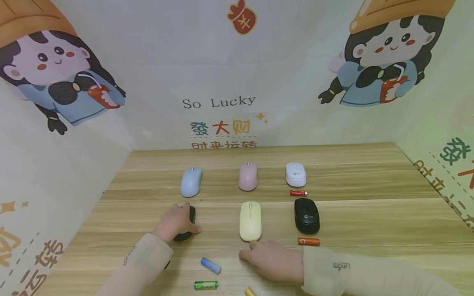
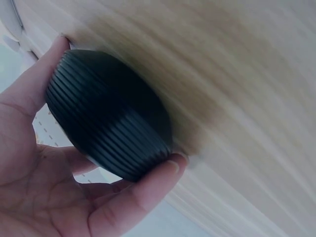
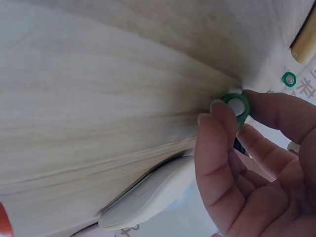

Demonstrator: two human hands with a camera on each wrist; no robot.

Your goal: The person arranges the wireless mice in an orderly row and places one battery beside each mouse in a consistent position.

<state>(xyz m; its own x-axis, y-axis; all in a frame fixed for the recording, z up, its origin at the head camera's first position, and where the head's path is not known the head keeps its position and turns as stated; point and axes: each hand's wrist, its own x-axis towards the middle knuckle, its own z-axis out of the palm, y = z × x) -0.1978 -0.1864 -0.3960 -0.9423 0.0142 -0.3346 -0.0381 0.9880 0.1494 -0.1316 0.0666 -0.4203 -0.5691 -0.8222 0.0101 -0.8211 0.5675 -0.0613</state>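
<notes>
My left hand [image 1: 177,222] grips a black computer mouse [image 1: 192,214] on the wooden table, fingers and thumb at its two ends. In the left wrist view the ribbed side of that mouse [image 2: 108,113] faces the palm. Just in front of the pale yellow mouse [image 1: 250,222], my right hand [image 1: 272,260] is low over the table. Its thumb and fingertips pinch a green-ringed battery [image 3: 239,106], seen end-on in the right wrist view and hidden behind the hand in the head view.
Blue [image 1: 191,182], pink [image 1: 248,176] and white [image 1: 296,174] mice form the back row. A second black mouse [image 1: 306,216] stands right, between red [image 1: 298,193] and orange [image 1: 308,241] batteries. Blue [image 1: 210,265], green [image 1: 205,285] and yellow [image 1: 250,292] batteries lie in front.
</notes>
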